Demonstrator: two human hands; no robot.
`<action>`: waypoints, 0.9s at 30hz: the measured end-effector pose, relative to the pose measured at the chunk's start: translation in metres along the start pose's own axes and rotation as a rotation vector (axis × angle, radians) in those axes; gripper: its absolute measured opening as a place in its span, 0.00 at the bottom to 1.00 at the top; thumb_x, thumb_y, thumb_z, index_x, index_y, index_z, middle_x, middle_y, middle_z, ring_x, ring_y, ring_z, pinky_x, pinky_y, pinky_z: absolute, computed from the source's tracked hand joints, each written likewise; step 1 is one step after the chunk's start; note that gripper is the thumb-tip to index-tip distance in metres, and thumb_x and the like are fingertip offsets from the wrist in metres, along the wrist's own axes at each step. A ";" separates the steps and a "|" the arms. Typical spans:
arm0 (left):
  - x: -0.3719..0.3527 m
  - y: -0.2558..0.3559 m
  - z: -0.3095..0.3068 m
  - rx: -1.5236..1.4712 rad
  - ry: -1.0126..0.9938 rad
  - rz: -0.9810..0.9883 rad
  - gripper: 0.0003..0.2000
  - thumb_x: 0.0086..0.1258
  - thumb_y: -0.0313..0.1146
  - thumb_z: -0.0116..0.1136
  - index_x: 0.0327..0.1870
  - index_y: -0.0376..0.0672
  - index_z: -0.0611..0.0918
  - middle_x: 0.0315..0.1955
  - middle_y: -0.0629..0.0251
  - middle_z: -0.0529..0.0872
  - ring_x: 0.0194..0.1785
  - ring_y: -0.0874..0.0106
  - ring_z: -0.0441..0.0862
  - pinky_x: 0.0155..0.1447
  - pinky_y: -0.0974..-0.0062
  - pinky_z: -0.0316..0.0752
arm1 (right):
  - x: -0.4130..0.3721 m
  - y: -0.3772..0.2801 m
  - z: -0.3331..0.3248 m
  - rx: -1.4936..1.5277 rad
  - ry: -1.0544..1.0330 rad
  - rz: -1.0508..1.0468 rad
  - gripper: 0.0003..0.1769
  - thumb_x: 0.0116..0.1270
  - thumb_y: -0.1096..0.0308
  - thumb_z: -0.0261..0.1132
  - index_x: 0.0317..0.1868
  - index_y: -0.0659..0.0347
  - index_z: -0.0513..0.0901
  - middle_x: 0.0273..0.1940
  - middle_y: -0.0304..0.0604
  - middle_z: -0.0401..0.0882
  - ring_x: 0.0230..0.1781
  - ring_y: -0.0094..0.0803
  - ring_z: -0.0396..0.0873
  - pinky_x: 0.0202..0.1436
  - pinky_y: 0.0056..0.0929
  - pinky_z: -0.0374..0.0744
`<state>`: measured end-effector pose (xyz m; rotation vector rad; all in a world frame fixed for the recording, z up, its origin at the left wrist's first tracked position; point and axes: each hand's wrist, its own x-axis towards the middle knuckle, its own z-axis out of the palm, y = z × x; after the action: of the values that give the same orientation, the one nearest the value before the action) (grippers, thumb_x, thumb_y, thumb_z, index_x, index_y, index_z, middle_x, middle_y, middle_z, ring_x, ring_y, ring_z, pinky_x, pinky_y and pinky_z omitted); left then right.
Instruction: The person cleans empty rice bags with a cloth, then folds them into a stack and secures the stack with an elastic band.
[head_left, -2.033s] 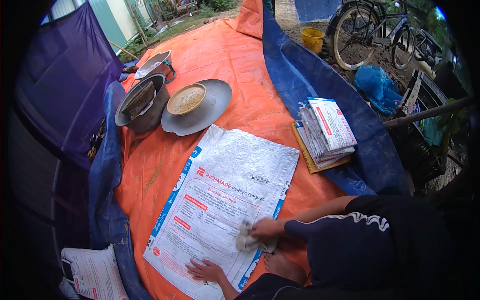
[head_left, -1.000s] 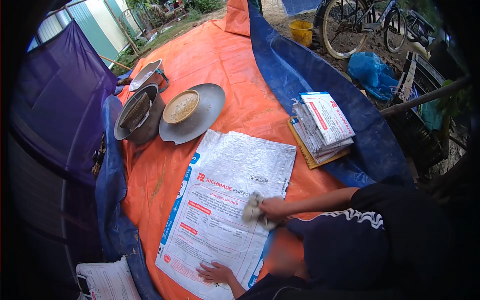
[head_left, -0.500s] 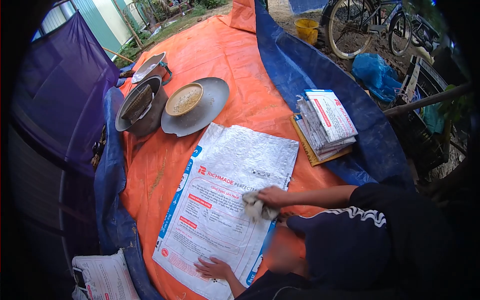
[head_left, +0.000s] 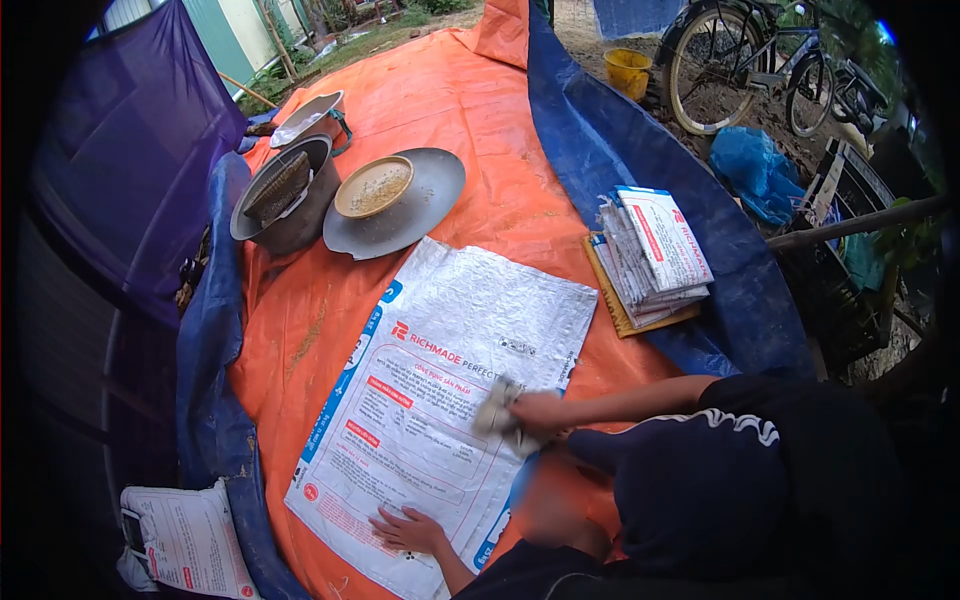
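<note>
A large white feed sack [head_left: 500, 290], printed RICHMADE with blue edges, lies flat before me. My right hand [head_left: 540, 412] is closed round a crumpled grey-white cloth [head_left: 497, 408] and presses it against the printed face near the sack's right edge. Lower down, my left hand [head_left: 408, 530] rests on the sack's near part, palm down with the fingers spread.
An orange tarp [head_left: 420, 110] lies under the sack, with a blue tarp [head_left: 640, 150] along its right. Folded sacks [head_left: 655, 245] are stacked at right. Beyond are a shallow basket [head_left: 375, 190] on a grey round tray [head_left: 430, 200], and a deep pot [head_left: 290, 225]. Another sack [head_left: 195, 540] lies lower left.
My right hand has moved the cloth slightly left and down over the sack. The left hand stays flat on the sack. The whole view has shifted a little.
</note>
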<state>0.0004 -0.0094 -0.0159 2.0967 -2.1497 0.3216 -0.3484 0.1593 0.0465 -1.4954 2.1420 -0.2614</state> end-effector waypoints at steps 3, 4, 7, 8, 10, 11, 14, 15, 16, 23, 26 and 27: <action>0.001 0.001 -0.003 -0.013 0.001 0.003 0.27 0.81 0.49 0.42 0.76 0.49 0.65 0.79 0.55 0.57 0.81 0.50 0.54 0.78 0.44 0.51 | -0.017 -0.037 0.066 -0.107 -0.008 -0.546 0.16 0.63 0.60 0.65 0.48 0.57 0.75 0.42 0.47 0.79 0.44 0.46 0.84 0.40 0.45 0.82; 0.001 0.000 -0.002 -0.011 0.009 0.009 0.27 0.81 0.49 0.42 0.76 0.49 0.65 0.79 0.55 0.57 0.81 0.49 0.54 0.78 0.44 0.51 | -0.024 -0.047 0.073 -0.135 -0.045 -0.700 0.17 0.64 0.61 0.65 0.50 0.58 0.74 0.44 0.47 0.77 0.48 0.45 0.82 0.42 0.44 0.82; 0.001 -0.001 0.000 -0.009 0.023 0.018 0.27 0.81 0.49 0.43 0.76 0.49 0.65 0.79 0.55 0.58 0.81 0.49 0.54 0.78 0.44 0.52 | -0.025 -0.043 0.080 -0.074 -0.103 -0.699 0.19 0.65 0.62 0.64 0.52 0.59 0.72 0.46 0.49 0.76 0.49 0.45 0.81 0.43 0.44 0.82; 0.001 -0.002 0.000 -0.009 0.021 0.017 0.27 0.81 0.49 0.43 0.76 0.49 0.65 0.79 0.55 0.58 0.81 0.49 0.55 0.78 0.44 0.52 | -0.019 -0.036 0.088 -0.074 -0.066 -0.687 0.21 0.64 0.62 0.64 0.54 0.61 0.71 0.47 0.48 0.76 0.49 0.45 0.80 0.43 0.45 0.83; 0.001 -0.003 0.002 -0.013 0.024 0.015 0.27 0.81 0.49 0.43 0.76 0.49 0.65 0.79 0.55 0.58 0.81 0.50 0.55 0.77 0.44 0.52 | -0.014 -0.024 0.074 -0.062 0.033 -0.593 0.20 0.63 0.63 0.64 0.53 0.60 0.71 0.47 0.48 0.76 0.50 0.46 0.80 0.43 0.46 0.83; 0.001 -0.004 0.004 -0.018 0.027 0.015 0.27 0.81 0.49 0.43 0.76 0.49 0.65 0.78 0.55 0.58 0.81 0.50 0.55 0.77 0.44 0.52 | -0.010 -0.013 0.062 -0.058 0.077 -0.546 0.20 0.63 0.63 0.64 0.52 0.60 0.71 0.47 0.48 0.76 0.50 0.46 0.80 0.43 0.46 0.83; -0.001 -0.005 0.007 -0.002 0.011 0.017 0.27 0.81 0.49 0.43 0.77 0.49 0.64 0.79 0.55 0.58 0.81 0.50 0.54 0.78 0.44 0.51 | -0.004 0.021 0.013 -0.065 0.178 -0.214 0.20 0.61 0.64 0.66 0.51 0.59 0.72 0.47 0.49 0.77 0.51 0.47 0.80 0.45 0.46 0.83; 0.001 -0.005 0.007 0.006 0.007 0.017 0.27 0.81 0.49 0.42 0.77 0.49 0.64 0.79 0.55 0.57 0.81 0.51 0.54 0.78 0.44 0.50 | 0.005 0.046 0.007 -0.075 0.220 -0.105 0.20 0.61 0.64 0.66 0.51 0.58 0.72 0.47 0.49 0.77 0.52 0.47 0.80 0.45 0.46 0.83; 0.002 -0.004 0.005 0.011 0.009 0.017 0.27 0.81 0.49 0.42 0.77 0.49 0.64 0.79 0.55 0.57 0.81 0.51 0.54 0.78 0.44 0.50 | 0.010 0.071 -0.004 -0.083 0.260 -0.012 0.20 0.60 0.64 0.66 0.52 0.58 0.72 0.47 0.49 0.77 0.51 0.47 0.80 0.46 0.45 0.82; 0.001 -0.001 0.000 -0.006 -0.002 0.006 0.27 0.81 0.49 0.42 0.77 0.49 0.64 0.79 0.56 0.56 0.81 0.51 0.53 0.78 0.45 0.50 | 0.028 0.159 -0.053 -0.232 0.434 0.339 0.24 0.59 0.64 0.69 0.53 0.60 0.72 0.49 0.51 0.79 0.51 0.48 0.82 0.50 0.48 0.81; -0.001 -0.003 0.004 -0.004 0.019 0.018 0.27 0.81 0.49 0.43 0.77 0.48 0.64 0.79 0.56 0.56 0.81 0.51 0.54 0.78 0.45 0.50 | 0.019 0.113 -0.058 -0.239 0.430 0.338 0.25 0.59 0.62 0.69 0.53 0.62 0.72 0.48 0.55 0.81 0.48 0.50 0.83 0.50 0.48 0.82; 0.000 -0.002 0.004 -0.004 0.033 0.024 0.27 0.81 0.49 0.43 0.76 0.48 0.64 0.79 0.56 0.56 0.81 0.51 0.54 0.79 0.45 0.50 | 0.019 0.100 -0.053 -0.155 0.313 0.325 0.26 0.59 0.61 0.69 0.54 0.62 0.71 0.47 0.57 0.81 0.48 0.52 0.83 0.51 0.48 0.82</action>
<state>0.0031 -0.0101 -0.0202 2.0504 -2.1563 0.3509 -0.4623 0.1719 0.0430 -1.2218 2.6685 -0.2288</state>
